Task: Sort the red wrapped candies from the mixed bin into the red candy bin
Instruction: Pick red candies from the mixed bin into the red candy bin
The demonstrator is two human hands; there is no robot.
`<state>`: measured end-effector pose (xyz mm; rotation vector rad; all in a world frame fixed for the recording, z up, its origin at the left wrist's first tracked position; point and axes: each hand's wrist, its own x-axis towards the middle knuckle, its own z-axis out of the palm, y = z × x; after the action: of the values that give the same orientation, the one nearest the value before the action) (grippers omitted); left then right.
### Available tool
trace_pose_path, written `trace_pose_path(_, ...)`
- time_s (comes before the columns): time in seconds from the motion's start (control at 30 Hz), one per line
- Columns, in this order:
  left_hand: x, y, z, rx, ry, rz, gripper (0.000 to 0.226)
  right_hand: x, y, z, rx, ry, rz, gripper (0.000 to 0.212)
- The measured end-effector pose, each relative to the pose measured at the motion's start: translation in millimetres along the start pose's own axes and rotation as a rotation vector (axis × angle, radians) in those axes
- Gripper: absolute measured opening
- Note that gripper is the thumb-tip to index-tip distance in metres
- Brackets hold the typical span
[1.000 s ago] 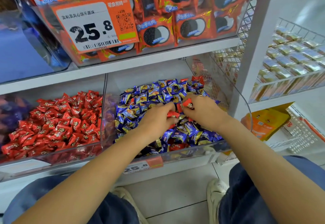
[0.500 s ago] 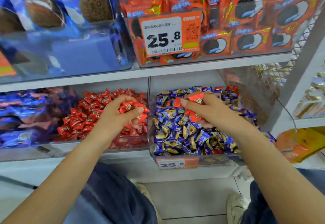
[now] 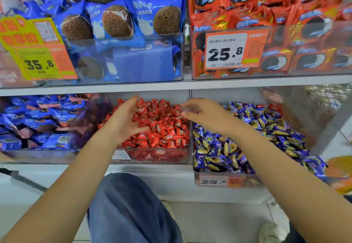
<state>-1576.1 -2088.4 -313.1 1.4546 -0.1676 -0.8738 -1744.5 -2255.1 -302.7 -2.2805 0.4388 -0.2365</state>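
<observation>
A clear bin (image 3: 152, 157) on the lower shelf holds a heap of red wrapped candies (image 3: 163, 124). To its right stands the mixed bin (image 3: 228, 180), filled mostly with blue and gold wrapped candies (image 3: 247, 139); a few red ones (image 3: 274, 107) show at its back. My left hand (image 3: 123, 120) hovers over the left part of the red heap, fingers spread, palm empty. My right hand (image 3: 205, 115) reaches across the wall between the two bins, fingers apart, holding nothing.
Left of the red bin lies a bin of blue packets (image 3: 38, 120). The upper shelf carries bins of blue cookie packs (image 3: 123, 23) and orange-red cookie packs (image 3: 266, 4) with price tags (image 3: 226, 50). My knee in blue trousers (image 3: 129, 208) is below the shelf.
Both hands held red candies half a second ago; they have moved left over the red bin, opened, and now hold nothing. The view has swung left.
</observation>
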Motion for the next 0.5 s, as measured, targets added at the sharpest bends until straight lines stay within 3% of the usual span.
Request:
trace_pose_path(0.1, -4.8, -9.7, 13.7, 0.218, 0.075, 0.186, 0.040, -43.7, 43.1, -27.8, -0.070, 0.082, 0.056, 0.025)
trace_pose_path(0.2, -13.0, -26.8, 39.2, 0.814, 0.063, 0.543, 0.022, -82.4, 89.6, -58.3, -0.175, 0.149, 0.173, 0.022)
trace_pose_path(0.27, -21.0, -36.9, 64.8, 1.083, -0.054, 0.752, 0.027, -105.2, 109.2, -78.2, -0.270, 0.232, 0.229, 0.022)
trace_pose_path(0.37, -31.5, -44.1, 110.9, 1.233, -0.320, 0.985, 0.023, -132.7, 131.1, -99.5, -0.426, 0.413, 0.284, 0.022)
trace_pose_path(0.5, -26.3, -62.4, 172.9, 1.573, -0.759, 0.867, 0.024, -145.1, 150.1, -99.0, -0.553, 0.512, 0.260, 0.019)
